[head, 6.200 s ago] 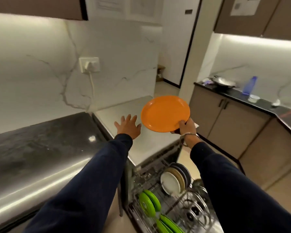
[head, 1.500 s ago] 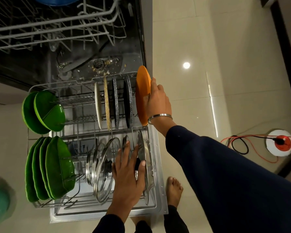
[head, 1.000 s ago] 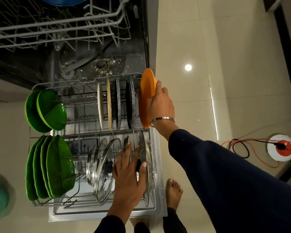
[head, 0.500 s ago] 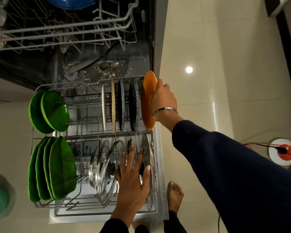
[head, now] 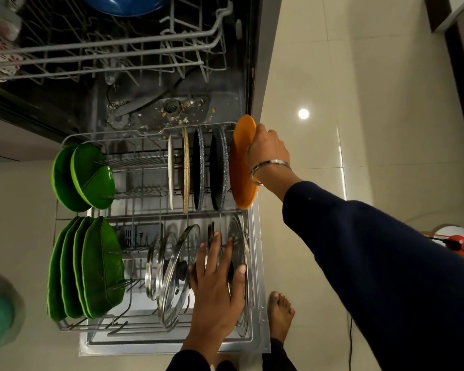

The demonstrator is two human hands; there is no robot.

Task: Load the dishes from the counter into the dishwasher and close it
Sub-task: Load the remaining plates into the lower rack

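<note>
Both arms reach down: right hand [head: 265,148] grips orange plate [head: 241,167], left hand [head: 217,287] on lids [head: 172,277].

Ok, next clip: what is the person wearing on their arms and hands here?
Both arms are in long dark navy sleeves that end at the wrists. The right hand is bare, with a plain silver metal bangle around the wrist. The left hand is bare too, with no rings, watch or gloves visible. A bare foot shows on the tiled floor.
</note>
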